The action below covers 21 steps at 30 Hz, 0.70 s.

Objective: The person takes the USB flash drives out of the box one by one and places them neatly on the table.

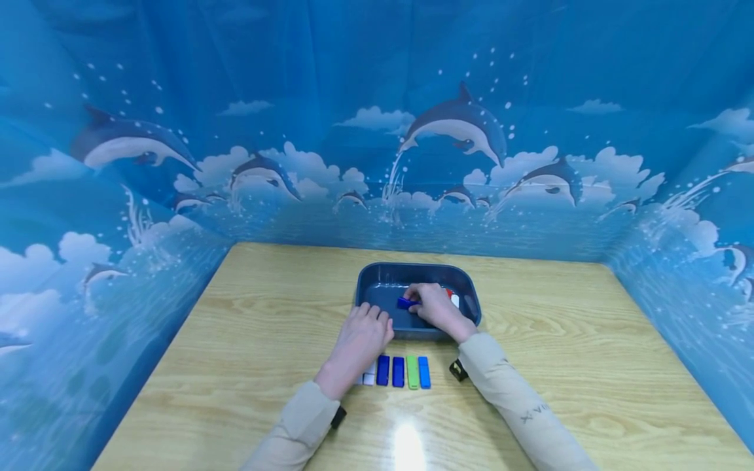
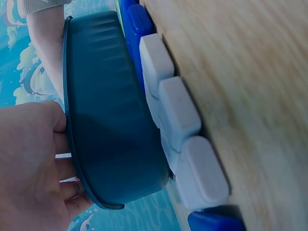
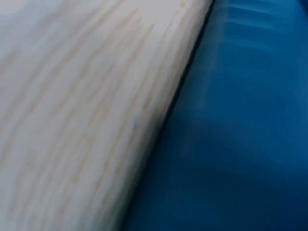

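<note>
In the head view my right hand (image 1: 434, 304) reaches into a dark blue tray (image 1: 377, 268) and pinches a dark blue stick (image 1: 404, 303), small and oblong like a capped USB drive. My left hand (image 1: 366, 327) grips the tray's near left corner; in the left wrist view its fingers (image 2: 67, 166) curl over the rim. Before the tray lies a row of similar sticks: dark blue (image 1: 398, 371), green (image 1: 412, 373) and lighter blue (image 1: 425, 373). White ones (image 2: 179, 103) stand out in the left wrist view, partly hidden by my left hand in the head view.
A red piece (image 1: 449, 294) and a white piece (image 1: 455, 300) lie at the tray's right side. The wooden table (image 1: 283, 314) reaches back to a blue dolphin-print curtain (image 1: 330, 131), which also hangs at both sides.
</note>
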{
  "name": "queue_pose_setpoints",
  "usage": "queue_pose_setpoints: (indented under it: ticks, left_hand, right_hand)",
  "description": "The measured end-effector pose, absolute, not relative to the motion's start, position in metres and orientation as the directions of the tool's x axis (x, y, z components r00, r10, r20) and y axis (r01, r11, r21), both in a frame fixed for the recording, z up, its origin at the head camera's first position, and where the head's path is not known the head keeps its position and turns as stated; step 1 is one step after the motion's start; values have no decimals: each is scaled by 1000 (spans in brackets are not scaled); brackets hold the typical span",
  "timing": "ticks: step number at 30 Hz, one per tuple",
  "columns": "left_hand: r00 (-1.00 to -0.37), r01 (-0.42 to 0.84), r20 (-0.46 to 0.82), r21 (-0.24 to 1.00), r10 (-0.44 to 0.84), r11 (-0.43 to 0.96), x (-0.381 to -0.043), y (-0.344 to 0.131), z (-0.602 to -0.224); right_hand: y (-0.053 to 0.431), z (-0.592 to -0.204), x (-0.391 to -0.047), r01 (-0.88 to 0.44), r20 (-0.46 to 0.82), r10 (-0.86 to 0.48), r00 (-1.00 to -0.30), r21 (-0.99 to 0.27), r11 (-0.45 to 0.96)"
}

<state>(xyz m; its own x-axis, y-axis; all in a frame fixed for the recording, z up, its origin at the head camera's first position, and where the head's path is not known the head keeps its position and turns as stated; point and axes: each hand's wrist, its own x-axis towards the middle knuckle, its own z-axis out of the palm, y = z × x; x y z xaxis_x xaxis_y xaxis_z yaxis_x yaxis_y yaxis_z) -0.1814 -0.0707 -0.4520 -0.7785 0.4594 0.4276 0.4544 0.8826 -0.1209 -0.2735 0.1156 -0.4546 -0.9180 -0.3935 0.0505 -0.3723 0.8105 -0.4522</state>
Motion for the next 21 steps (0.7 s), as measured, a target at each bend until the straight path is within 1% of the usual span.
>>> queue_pose_setpoints:
  ticks: [6, 12, 14, 17, 21]
  left_hand:
    - [-773, 459, 439, -109, 457, 882, -181, -70, -453]
    - [-791, 450, 417, -101, 448, 887, -181, -70, -453]
    - [-791, 449, 415, -103, 449, 887, -181, -70, -452]
    - [-795, 449, 406, -107, 451, 887, -181, -70, -452]
    - [-803, 448, 386, -112, 455, 887, -181, -70, -451]
  right_hand:
    - [123, -447, -269, -286, 60, -307, -950, -566, 774]
    - [129, -437, -259, -185, 6, -268, -964, -737, 650]
    - [131, -434, -254, -170, 5, -265, -964, -780, 603]
    - [134, -429, -248, -153, 13, -250, -968, -821, 549]
    - [138, -424, -238, -139, 17, -232, -973, -844, 518]
